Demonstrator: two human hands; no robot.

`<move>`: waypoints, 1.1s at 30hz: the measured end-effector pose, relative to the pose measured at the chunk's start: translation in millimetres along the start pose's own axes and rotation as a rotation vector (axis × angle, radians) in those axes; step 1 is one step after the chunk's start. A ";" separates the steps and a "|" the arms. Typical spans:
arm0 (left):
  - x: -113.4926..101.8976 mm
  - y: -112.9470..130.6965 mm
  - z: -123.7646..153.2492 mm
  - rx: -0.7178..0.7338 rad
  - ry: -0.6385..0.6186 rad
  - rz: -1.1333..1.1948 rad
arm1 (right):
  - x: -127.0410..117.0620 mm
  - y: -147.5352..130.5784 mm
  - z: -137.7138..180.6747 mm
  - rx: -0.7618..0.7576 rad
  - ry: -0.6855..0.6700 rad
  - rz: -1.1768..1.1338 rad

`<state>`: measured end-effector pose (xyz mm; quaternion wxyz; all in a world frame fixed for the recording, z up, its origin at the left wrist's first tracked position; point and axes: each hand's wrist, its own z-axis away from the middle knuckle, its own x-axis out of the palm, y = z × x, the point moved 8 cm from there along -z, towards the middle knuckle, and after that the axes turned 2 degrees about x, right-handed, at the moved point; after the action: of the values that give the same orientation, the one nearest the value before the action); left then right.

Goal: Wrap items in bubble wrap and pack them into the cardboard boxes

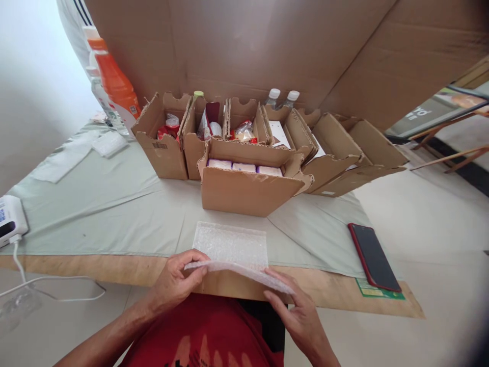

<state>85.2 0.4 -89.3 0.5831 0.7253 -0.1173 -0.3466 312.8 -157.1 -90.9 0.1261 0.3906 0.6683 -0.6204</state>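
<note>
A clear bubble-wrap sheet (231,245) lies at the near edge of the table, its near side lifted off the surface. My left hand (176,281) pinches the sheet's near left corner between thumb and fingers. My right hand (297,311) holds the near right edge, fingers curled under it and thumb on top. Just beyond the sheet stands an open cardboard box (248,191) with three pale purple-topped packs (244,166) inside.
Several more open cardboard boxes (164,148) with packets stand in a row behind. An orange bottle (115,84) is at back left, two capped bottles (282,97) behind the boxes. A red-cased phone (373,257) lies at right, a white device (9,220) with cable at left.
</note>
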 end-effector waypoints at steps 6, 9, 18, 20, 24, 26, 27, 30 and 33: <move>0.7 -16.3 -10.8 -0.122 0.006 -0.143 | 3.7 12.3 -16.8 0.156 0.090 -0.079; 1.7 -27.5 -17.8 -0.148 0.039 -0.247 | 10.4 18.9 -22.9 0.231 0.056 -0.090; 3.1 -37.6 -32.6 -0.072 0.105 -0.680 | 18.7 27.5 -28.1 0.023 0.339 0.351; 2.3 -37.7 -33.5 -0.034 0.120 -0.729 | 21.6 29.9 -26.5 0.031 0.351 0.416; -4.9 -36.5 -33.2 0.003 0.162 -0.745 | 19.9 34.0 -25.8 0.051 0.346 0.464; -10.2 -36.5 -33.2 -0.025 0.172 -0.750 | 18.9 36.7 -29.4 0.058 0.332 0.488; -12.0 -36.7 -33.7 -0.045 0.165 -0.762 | 19.4 38.1 -32.5 0.061 0.321 0.503; -13.0 -37.5 -36.7 -0.106 0.110 -0.814 | 25.6 41.1 -45.3 0.060 0.278 0.541; -10.4 -37.7 -40.3 -0.139 0.072 -0.774 | 33.8 39.5 -56.8 0.056 0.238 0.484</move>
<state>94.5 48.2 -117.3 0.4609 0.6864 0.2093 -0.5221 335.1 -94.9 -130.6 0.1803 0.6124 0.5484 -0.5401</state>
